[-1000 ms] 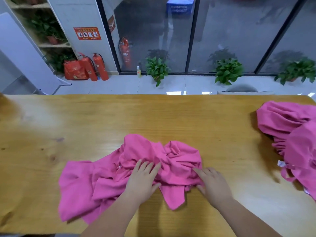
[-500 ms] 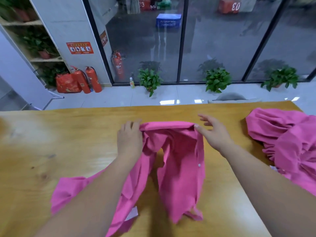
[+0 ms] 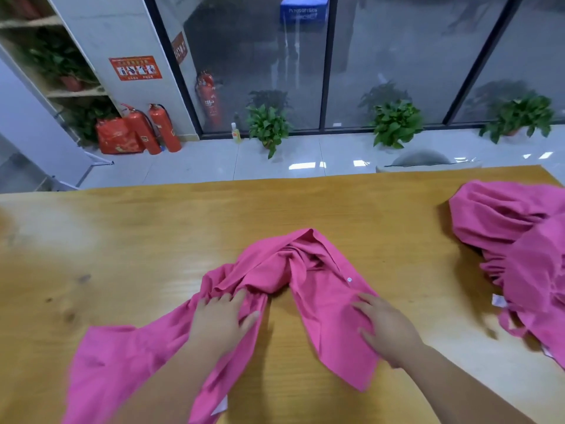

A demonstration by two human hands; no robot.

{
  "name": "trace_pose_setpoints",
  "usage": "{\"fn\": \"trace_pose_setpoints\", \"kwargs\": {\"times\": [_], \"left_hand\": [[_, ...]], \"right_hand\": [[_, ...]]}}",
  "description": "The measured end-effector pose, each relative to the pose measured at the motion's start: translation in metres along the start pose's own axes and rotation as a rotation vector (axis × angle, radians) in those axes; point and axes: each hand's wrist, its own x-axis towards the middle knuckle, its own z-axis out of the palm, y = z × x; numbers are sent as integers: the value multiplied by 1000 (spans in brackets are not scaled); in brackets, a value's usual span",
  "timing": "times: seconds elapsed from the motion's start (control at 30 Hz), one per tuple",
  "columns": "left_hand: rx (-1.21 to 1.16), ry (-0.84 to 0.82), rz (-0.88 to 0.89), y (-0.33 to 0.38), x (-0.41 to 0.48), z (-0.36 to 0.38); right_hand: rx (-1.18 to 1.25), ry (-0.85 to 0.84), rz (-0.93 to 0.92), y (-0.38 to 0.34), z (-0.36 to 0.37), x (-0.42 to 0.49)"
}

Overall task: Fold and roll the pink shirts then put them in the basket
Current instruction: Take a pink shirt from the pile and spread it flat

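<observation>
A pink button shirt [image 3: 305,270] lies spread on the wooden table [image 3: 153,240], its collar bunched toward the far side and its front open in a gap of bare wood. My left hand [image 3: 221,319] rests flat on the left front panel with its fingers straight. On the right front panel, just below a white button, my right hand [image 3: 386,327] lies with its fingers slightly bent on the cloth. No basket is in view.
A heap of more pink shirts [image 3: 519,255] sits at the table's right edge. Beyond the far edge are a tiled floor, potted plants [image 3: 269,127], red fire extinguishers [image 3: 153,127], a chair back [image 3: 422,160] and glass walls.
Both hands held the collar up at the far side half a second ago. The collar now lies on the table, and both hands have drawn back toward me onto the two front panels.
</observation>
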Motion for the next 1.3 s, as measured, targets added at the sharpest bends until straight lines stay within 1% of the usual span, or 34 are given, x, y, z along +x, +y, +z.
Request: {"fn": "trace_pose_setpoints", "kwargs": {"times": [0.07,0.1,0.17,0.2,0.27,0.3,0.37,0.4,0.43,0.47,0.57,0.6,0.67,0.73,0.77,0.8,0.87,0.93,1.0,1.07,1.17,1.3], "left_hand": [[9,140,-3,7,14,-8],[-18,180,-2,12,23,-11],[-114,197,58,26,42,-18],[-155,191,109,34,51,-18],[-188,121,166,48,68,-15],[-204,37,150,53,75,-11],[-232,-164,65,52,84,-1],[-226,-213,26,49,86,4],[-195,-226,0,46,86,7],[-141,-214,-8,45,86,8],[27,-106,6,56,88,0],[44,-77,-12,61,90,-4],[26,-21,-12,68,96,-9],[-6,24,109,70,98,-6],[-53,-7,179,72,99,-3],[-113,-80,230,74,99,-1],[-169,-207,228,78,100,2],[-105,-213,206,80,104,3],[-33,-210,213,81,112,-5],[-15,-217,215,82,123,-14],[-45,-215,181,86,132,-22],[-114,-190,140,87,136,-22]], "right_hand": [[-75,35,39,1,-2,3],[-123,73,66,-1,-3,5],[-186,139,122,-13,-3,6],[-188,155,125,-22,-1,5],[-168,103,80,-37,8,-1],[-160,51,61,-42,11,-4],[-156,-23,69,-40,14,-4],[-152,-39,89,-32,11,-1],[-154,-44,114,-22,8,5],[-168,-42,145,-10,4,12],[-256,-69,249,17,-20,34],[-268,-62,270,18,-28,40],[-251,7,292,9,-38,47],[-177,40,300,-12,-32,42],[-127,29,294,-22,-23,36],[-79,10,283,-28,-13,30],[-39,-21,253,-31,1,20],[-51,-34,185,-16,3,16],[-127,-50,78,9,-3,20],[-207,-74,37,35,-16,31],[-254,-69,114,54,-36,49],[-159,36,273,30,-40,58]]}}
